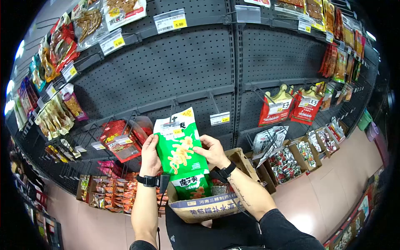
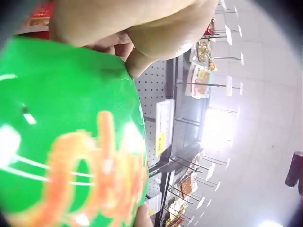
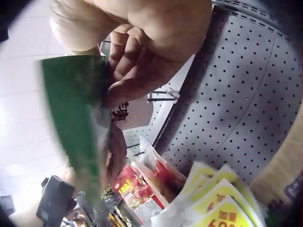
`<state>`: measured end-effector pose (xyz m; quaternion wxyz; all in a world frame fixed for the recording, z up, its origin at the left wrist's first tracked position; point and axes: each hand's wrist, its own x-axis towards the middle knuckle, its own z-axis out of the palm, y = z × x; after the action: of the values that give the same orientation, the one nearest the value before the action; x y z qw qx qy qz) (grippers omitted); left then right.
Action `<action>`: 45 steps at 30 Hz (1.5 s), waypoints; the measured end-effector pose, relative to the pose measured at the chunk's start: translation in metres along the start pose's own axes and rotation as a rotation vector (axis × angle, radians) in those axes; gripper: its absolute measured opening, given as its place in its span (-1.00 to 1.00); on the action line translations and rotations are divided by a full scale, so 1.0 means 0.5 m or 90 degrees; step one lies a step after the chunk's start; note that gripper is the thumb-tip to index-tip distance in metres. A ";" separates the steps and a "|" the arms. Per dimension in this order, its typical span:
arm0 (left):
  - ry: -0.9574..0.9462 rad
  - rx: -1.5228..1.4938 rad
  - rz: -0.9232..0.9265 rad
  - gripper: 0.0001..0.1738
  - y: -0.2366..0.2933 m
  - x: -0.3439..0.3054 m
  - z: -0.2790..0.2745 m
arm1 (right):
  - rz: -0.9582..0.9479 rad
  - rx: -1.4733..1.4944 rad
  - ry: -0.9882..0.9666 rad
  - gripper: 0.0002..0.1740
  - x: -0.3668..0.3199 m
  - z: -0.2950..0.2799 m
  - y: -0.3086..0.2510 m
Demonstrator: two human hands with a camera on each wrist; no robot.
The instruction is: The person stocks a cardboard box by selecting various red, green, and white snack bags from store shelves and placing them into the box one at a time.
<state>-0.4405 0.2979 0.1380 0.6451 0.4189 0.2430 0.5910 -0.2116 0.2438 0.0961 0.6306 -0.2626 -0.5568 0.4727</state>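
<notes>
A green-and-white snack bag (image 1: 183, 148), printed with curly yellow snacks, is held upright by both hands at a shelf hook. My left hand (image 1: 150, 156) grips its left edge, and my right hand (image 1: 213, 153) pinches the right edge, thumb on the front. A price tag (image 1: 173, 131) overlaps the bag's upper part. In the left wrist view the bag's green front (image 2: 71, 118) bulges close to the camera. From the right wrist, the bag (image 3: 71, 104) appears nearly edge-on beside the curled fingers. Below the hands, another green bag (image 1: 191, 189) stands in a cardboard box (image 1: 204, 208).
Grey pegboard shelving (image 1: 175, 62) with hooks rises ahead. Red packets (image 1: 121, 139) hang at the left, and red bags with gold tops (image 1: 277, 108) at the right. Boxes of small packets (image 1: 285, 164) line the bottom. Yellow-and-white bag tops (image 3: 222, 203) crowd the right wrist view.
</notes>
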 end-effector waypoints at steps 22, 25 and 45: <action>0.234 0.626 0.206 -0.75 -0.038 -0.056 -0.201 | 0.021 -0.354 0.086 -0.65 -0.021 -0.015 0.065; 0.274 0.647 0.244 -0.73 -0.046 0.011 -0.254 | -0.022 -0.408 0.065 -0.77 -0.025 0.013 0.091; 0.254 0.508 0.253 -0.32 -0.082 0.072 -0.271 | 0.033 -0.447 -0.101 -0.84 0.176 0.180 0.262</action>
<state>-0.5208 0.3693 0.0387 0.2494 0.5502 0.4848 0.6325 -0.3430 0.3588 0.0456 0.4443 -0.4397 -0.7259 0.2871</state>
